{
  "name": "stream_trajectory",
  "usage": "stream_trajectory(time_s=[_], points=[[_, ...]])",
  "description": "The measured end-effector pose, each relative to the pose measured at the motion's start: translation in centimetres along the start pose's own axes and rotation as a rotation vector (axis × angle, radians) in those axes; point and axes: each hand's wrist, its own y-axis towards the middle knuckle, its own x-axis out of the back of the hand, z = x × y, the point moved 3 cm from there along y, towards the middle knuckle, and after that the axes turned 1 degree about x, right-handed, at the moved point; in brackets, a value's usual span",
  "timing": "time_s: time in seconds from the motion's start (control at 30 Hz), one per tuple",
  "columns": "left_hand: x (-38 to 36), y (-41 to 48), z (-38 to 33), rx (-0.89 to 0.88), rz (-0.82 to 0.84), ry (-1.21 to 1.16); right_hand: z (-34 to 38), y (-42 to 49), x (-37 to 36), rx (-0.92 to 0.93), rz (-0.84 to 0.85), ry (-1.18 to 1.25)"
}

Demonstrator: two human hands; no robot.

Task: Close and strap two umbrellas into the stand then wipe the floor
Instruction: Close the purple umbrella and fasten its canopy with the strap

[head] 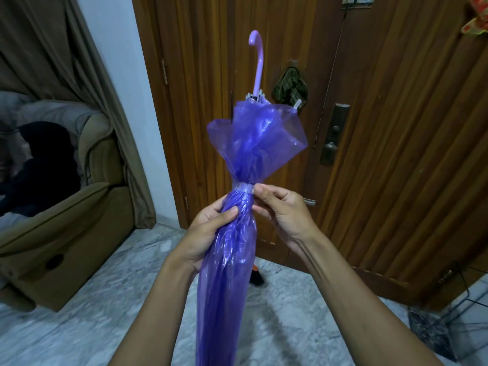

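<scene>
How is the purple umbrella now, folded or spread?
Folded: the purple umbrella has its canopy gathered, and a pale strap wraps it. Whether the strap is fastened, I cannot tell.

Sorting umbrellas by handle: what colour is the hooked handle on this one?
Light lilac, paler than the purple canopy; the hooked handle shows in the head view.

Items counted:

- One umbrella (229,260), purple, centre.
- One strap (243,186), around it.
- Two hands on it, near: left hand (208,231) and right hand (282,215).
- One armchair (66,220), left.
- One curtain (79,62), far left.
- One lock plate (334,133) on the far door (383,154).
- One green cloth (290,88) hanging on the door.
- One wire stand (449,326), near right, partly cut off.
</scene>
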Motion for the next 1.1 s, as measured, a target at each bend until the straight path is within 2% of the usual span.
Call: stream_trajectory(time_s=[0.23, 0.33, 0.43, 0.5, 0.6, 1.1], points=[[0.0, -0.4, -0.1, 0.043, -0.015, -0.071, -0.2, 0.0, -0.4, -0.097, 0.015, 0.114], [0.0, -0.4, -0.5, 0.043, -0.127, 0.176, -0.5, 0.1, -0.1, -0.101, -0.023, 0.114], [-0.5, -0.4, -1.4, -0.105, -0.307, 0.559, -0.8, 0.1, 0.3, -0.103, -0.052, 0.132], [-0.8, -0.5, -1.7, -0.194, -0.355, 0.653, -1.0, 0.0, 0.4, -0.104, -0.06, 0.151], [-1.2, -0.6, -1.8, -0.237, -0.329, 0.641, -0.9, -0.3, 0.4, -0.104, -0.045, 0.157], [-1.8, -0.3, -1.1, -0.218, -0.294, 0.581, -1.4, -0.7, 1.3, -0.078, -0.018, 0.066]])
